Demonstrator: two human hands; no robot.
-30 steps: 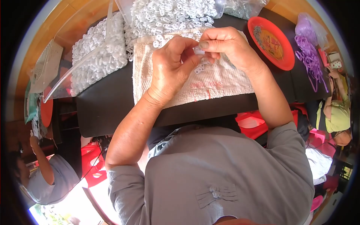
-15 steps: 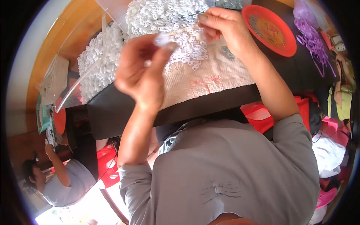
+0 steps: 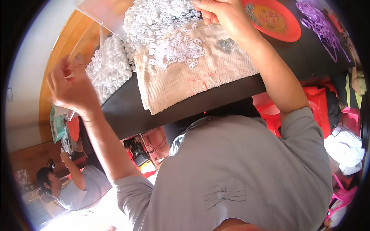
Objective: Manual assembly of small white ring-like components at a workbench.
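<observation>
My left hand [image 3: 71,84] is raised at the far left, beside a heap of white plastic pieces [image 3: 111,67] in a clear container. Its fingers are loosely bent and apart, slightly blurred, with nothing visible in them. Near the top edge, my right hand [image 3: 227,17] has thumb and fingers pinched together; whatever they hold is too small to make out. Below it lies a beige towel [image 3: 177,90] with a scatter of small white plastic pieces with holes [image 3: 177,52] and a little pile of grey metal bits [image 3: 225,45].
A large pile of white pieces [image 3: 158,17] lies behind the towel. On the dark table [image 3: 133,106], a red plate [image 3: 287,32] holds more grey bits, with purple ribbon [image 3: 320,27] beyond. Another person [image 3: 83,181] sits at lower left. Red stools stand under the table's right side.
My left hand has swung left, from over the towel to beside the container, and its fingers have opened. The right hand stays pinched near the top. The whole view has shifted slightly.
</observation>
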